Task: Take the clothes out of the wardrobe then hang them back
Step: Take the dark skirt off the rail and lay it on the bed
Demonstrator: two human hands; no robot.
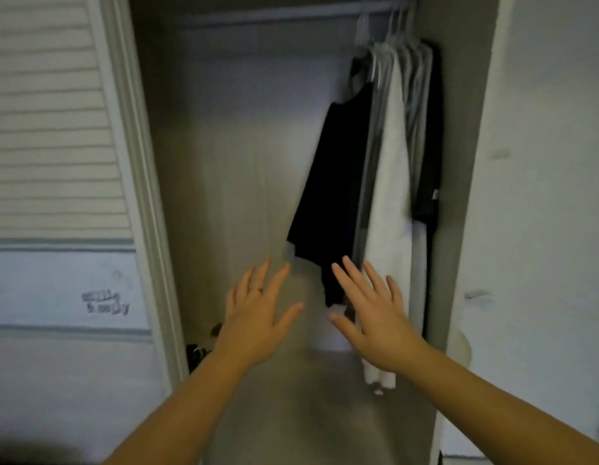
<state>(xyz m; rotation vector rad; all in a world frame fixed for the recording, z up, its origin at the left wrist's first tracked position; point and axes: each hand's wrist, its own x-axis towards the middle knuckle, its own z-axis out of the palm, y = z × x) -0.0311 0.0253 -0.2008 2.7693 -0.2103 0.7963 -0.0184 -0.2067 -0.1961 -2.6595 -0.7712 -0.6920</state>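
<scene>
An open wardrobe fills the middle of the head view, with a rail across its top. Several garments hang bunched at the rail's right end: a black top swung out to the left, a long white garment, and a dark one against the right wall, all on pale hangers. My left hand is raised flat, fingers spread, holding nothing, a ring on one finger. My right hand is also spread and empty, just below the black top's hem.
A louvred door stands open on the left, beside the white frame. A pale wall bounds the right. Small dark items lie on the wardrobe floor at the lower left. The left part of the rail is bare.
</scene>
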